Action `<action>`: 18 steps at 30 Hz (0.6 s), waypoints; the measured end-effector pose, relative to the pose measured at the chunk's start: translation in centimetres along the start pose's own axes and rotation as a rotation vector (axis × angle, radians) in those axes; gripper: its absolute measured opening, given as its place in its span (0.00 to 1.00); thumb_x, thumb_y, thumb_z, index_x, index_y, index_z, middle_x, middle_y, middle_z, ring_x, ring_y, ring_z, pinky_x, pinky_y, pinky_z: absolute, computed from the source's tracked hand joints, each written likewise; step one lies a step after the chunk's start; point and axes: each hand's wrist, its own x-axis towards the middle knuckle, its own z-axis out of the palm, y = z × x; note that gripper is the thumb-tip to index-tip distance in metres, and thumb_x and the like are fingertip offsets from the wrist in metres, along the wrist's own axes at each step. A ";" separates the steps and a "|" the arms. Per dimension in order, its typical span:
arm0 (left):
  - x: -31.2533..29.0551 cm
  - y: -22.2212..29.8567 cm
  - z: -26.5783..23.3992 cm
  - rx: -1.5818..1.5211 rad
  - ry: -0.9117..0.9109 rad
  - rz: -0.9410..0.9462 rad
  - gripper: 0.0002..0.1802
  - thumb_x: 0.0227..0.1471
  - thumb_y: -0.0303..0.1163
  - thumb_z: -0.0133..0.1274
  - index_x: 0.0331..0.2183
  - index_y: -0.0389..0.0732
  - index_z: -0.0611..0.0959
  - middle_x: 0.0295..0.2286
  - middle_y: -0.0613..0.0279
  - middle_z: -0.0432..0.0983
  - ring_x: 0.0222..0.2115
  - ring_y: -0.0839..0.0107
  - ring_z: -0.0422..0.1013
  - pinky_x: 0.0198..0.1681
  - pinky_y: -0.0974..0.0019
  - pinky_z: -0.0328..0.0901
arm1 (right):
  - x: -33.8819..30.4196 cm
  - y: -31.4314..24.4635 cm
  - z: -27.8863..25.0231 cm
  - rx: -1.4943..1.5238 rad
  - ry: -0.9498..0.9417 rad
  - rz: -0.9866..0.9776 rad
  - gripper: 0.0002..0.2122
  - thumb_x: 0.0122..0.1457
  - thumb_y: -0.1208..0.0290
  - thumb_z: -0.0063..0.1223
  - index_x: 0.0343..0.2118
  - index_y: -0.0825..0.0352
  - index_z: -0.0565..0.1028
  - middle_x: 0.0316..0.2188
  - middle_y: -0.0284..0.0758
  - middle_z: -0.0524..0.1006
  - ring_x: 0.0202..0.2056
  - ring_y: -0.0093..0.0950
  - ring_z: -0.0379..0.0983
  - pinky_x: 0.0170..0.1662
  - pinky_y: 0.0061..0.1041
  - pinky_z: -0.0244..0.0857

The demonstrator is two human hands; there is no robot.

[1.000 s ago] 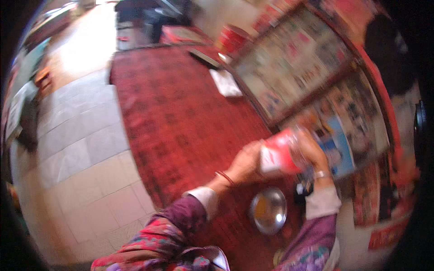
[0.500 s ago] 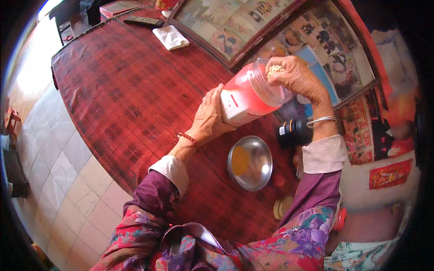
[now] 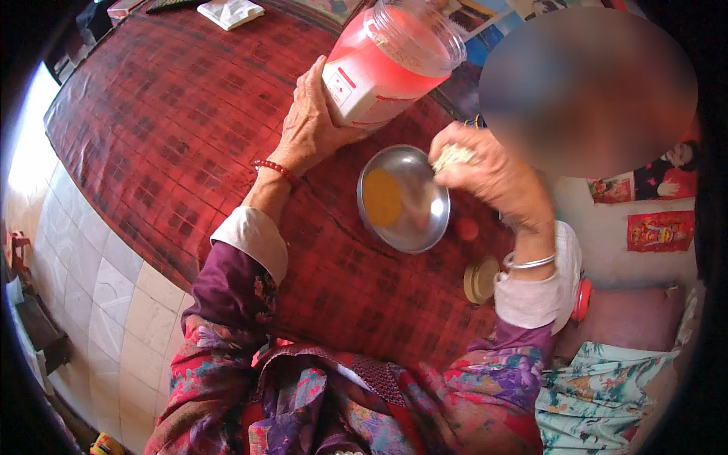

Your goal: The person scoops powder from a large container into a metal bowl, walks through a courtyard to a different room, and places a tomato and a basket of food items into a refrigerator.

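Note:
A clear wide-mouthed plastic jar (image 3: 387, 72) with a red and white label is tilted over the table, its uncapped mouth toward the upper right. My left hand (image 3: 307, 121) grips its lower end, fingers wrapped round the side. Closed round a clump of pale, oat-like flakes (image 3: 455, 157), my right hand (image 3: 493, 171) is outside the jar. It hovers at the right rim of a shiny metal bowl (image 3: 421, 231). Something smooth and yellow-orange (image 3: 381, 199) lies in the bowl's left part.
A red plaid cloth (image 3: 189, 136) covers the table. Right of the bowl are a small reddish round thing (image 3: 465, 229) and a yellowish round lid (image 3: 481, 280). White folded paper (image 3: 230, 13) lies at the far edge. Tiled floor (image 3: 98, 280) shows at left.
My right hand has come away from the jar's mouth with the flakes and moved nearer, beside the bowl. The jar stays in my left hand. The view has shifted.

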 end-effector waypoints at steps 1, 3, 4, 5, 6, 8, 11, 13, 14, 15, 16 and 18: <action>0.0 0.0 0.2 -0.016 0.006 0.015 0.63 0.24 0.43 0.70 0.57 0.36 0.51 0.51 0.43 0.56 0.52 0.49 0.56 0.54 0.55 0.57 | -0.6 0.8 1.1 -0.020 -0.011 0.020 0.06 0.42 0.74 0.54 0.25 0.67 0.73 0.19 0.31 0.71 0.23 0.22 0.68 0.29 0.21 0.63; 0.0 -0.1 0.2 0.005 -0.007 0.001 0.63 0.24 0.43 0.70 0.57 0.36 0.51 0.51 0.43 0.56 0.52 0.49 0.56 0.54 0.55 0.57 | -0.9 2.7 3.2 -0.123 -0.080 0.042 0.06 0.44 0.73 0.52 0.26 0.69 0.72 0.22 0.44 0.74 0.26 0.34 0.73 0.30 0.27 0.66; 0.2 0.2 0.3 0.012 -0.015 -0.006 0.63 0.24 0.44 0.70 0.57 0.36 0.51 0.51 0.43 0.56 0.52 0.49 0.56 0.54 0.55 0.57 | -1.2 3.2 3.8 -0.121 -0.092 0.051 0.08 0.44 0.72 0.53 0.27 0.69 0.71 0.23 0.44 0.74 0.27 0.38 0.73 0.31 0.30 0.66; 0.2 0.3 0.2 0.032 -0.024 -0.016 0.63 0.24 0.45 0.70 0.57 0.37 0.50 0.51 0.43 0.56 0.52 0.50 0.56 0.53 0.55 0.57 | -1.2 4.0 4.3 -0.150 -0.080 -0.030 0.09 0.45 0.71 0.54 0.29 0.69 0.72 0.24 0.45 0.74 0.28 0.41 0.73 0.32 0.32 0.66; 0.2 0.3 0.2 0.031 -0.018 -0.002 0.63 0.25 0.45 0.70 0.57 0.37 0.50 0.51 0.43 0.56 0.52 0.50 0.57 0.53 0.55 0.58 | -1.2 4.6 4.6 -0.180 -0.066 -0.110 0.10 0.45 0.70 0.54 0.31 0.69 0.73 0.25 0.46 0.74 0.29 0.43 0.73 0.33 0.34 0.66; 0.1 0.2 0.3 0.029 -0.002 0.023 0.63 0.25 0.46 0.70 0.57 0.37 0.50 0.51 0.43 0.56 0.52 0.50 0.57 0.53 0.56 0.58 | -1.7 4.6 4.4 -0.131 -0.042 -0.115 0.12 0.46 0.70 0.54 0.33 0.70 0.73 0.27 0.47 0.74 0.30 0.45 0.73 0.35 0.35 0.66; 0.0 0.2 0.0 0.040 -0.023 -0.005 0.63 0.25 0.46 0.70 0.57 0.37 0.50 0.50 0.43 0.56 0.51 0.51 0.58 0.52 0.55 0.59 | -2.1 4.2 3.3 -0.114 -0.024 -0.106 0.13 0.48 0.70 0.53 0.36 0.72 0.74 0.29 0.49 0.75 0.32 0.45 0.73 0.35 0.36 0.66; -0.1 -0.1 -0.1 0.028 -0.020 -0.001 0.64 0.24 0.46 0.71 0.57 0.38 0.50 0.50 0.43 0.56 0.51 0.51 0.58 0.52 0.56 0.59 | -2.1 3.4 2.7 -0.189 0.003 -0.072 0.09 0.49 0.73 0.51 0.32 0.72 0.74 0.28 0.49 0.75 0.31 0.43 0.74 0.33 0.35 0.67; 0.1 -0.2 -0.1 0.027 -0.024 0.009 0.64 0.24 0.45 0.71 0.57 0.38 0.50 0.50 0.43 0.56 0.51 0.51 0.58 0.52 0.56 0.59 | -2.1 3.3 2.7 -0.182 0.051 -0.067 0.08 0.50 0.74 0.51 0.31 0.72 0.74 0.27 0.49 0.74 0.30 0.42 0.74 0.32 0.34 0.67; 0.1 -0.4 -0.2 0.027 -0.028 0.018 0.64 0.24 0.45 0.71 0.57 0.38 0.50 0.50 0.44 0.56 0.51 0.51 0.58 0.52 0.56 0.60 | -2.1 3.3 2.8 -0.173 0.100 -0.062 0.07 0.50 0.74 0.50 0.29 0.72 0.74 0.26 0.49 0.74 0.29 0.42 0.74 0.31 0.33 0.67; 0.1 -0.6 -0.2 0.027 -0.033 0.028 0.64 0.24 0.45 0.71 0.57 0.38 0.50 0.50 0.44 0.56 0.51 0.52 0.58 0.52 0.56 0.60 | -2.1 3.2 3.0 -0.163 0.148 -0.058 0.05 0.50 0.75 0.50 0.27 0.72 0.73 0.25 0.48 0.74 0.28 0.41 0.74 0.29 0.33 0.67; 0.1 -0.5 0.0 0.020 -0.026 0.038 0.64 0.24 0.45 0.71 0.58 0.39 0.50 0.50 0.43 0.56 0.51 0.51 0.59 0.52 0.56 0.60 | -2.1 2.8 3.2 -0.160 0.115 0.001 0.03 0.50 0.78 0.48 0.26 0.72 0.72 0.22 0.47 0.73 0.25 0.40 0.74 0.25 0.31 0.65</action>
